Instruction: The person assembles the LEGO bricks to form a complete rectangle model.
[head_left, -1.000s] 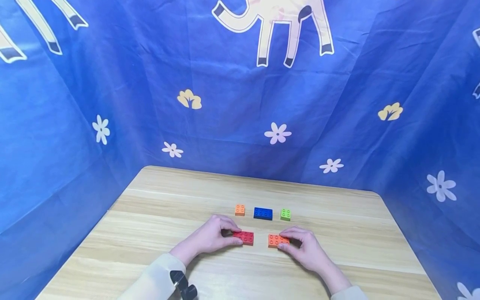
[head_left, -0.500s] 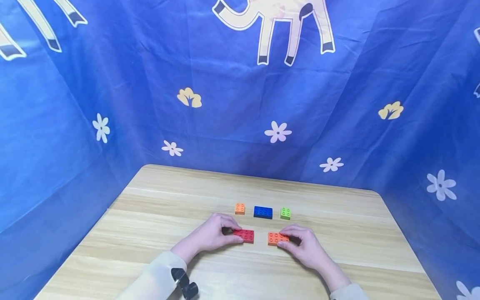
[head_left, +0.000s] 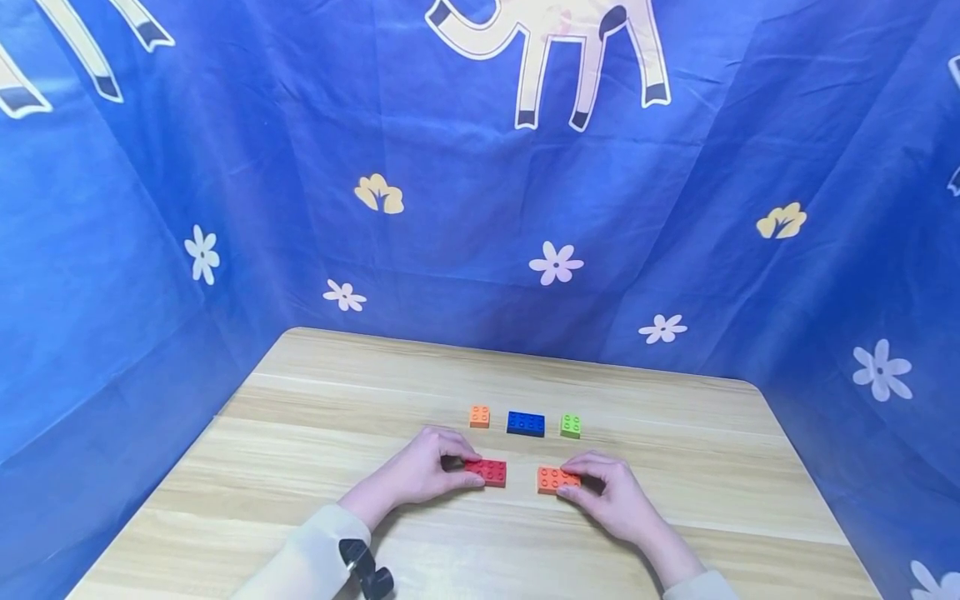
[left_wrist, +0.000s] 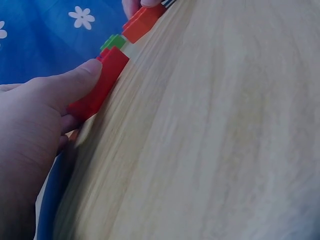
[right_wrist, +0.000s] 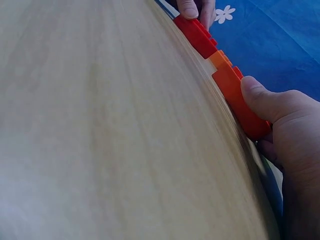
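Note:
My left hand [head_left: 426, 468] pinches the left end of a red building brick [head_left: 491, 472] between thumb and fingers, studs facing up. To its right, my right hand [head_left: 613, 493] pinches an orange eight-stud brick [head_left: 551, 479] by its right end. A short gap of bare wood separates the two bricks. In the left wrist view the thumb lies along the near side of the red brick [left_wrist: 104, 82]. The right wrist view shows the other thumb pressed to the side of the orange brick [right_wrist: 239, 102]. Both bricks are close on the tabletop.
Behind the hands stand a small orange brick [head_left: 479, 417], a blue brick [head_left: 526, 423] and a small lime green brick [head_left: 571, 426] in a row. The wooden table [head_left: 337, 367] is bordered by blue patterned cloth [head_left: 465, 250] at the back and sides.
The two held bricks have moved very slightly apart, red to the left and orange to the right. Both hands keep their grip, and the back row stays put.

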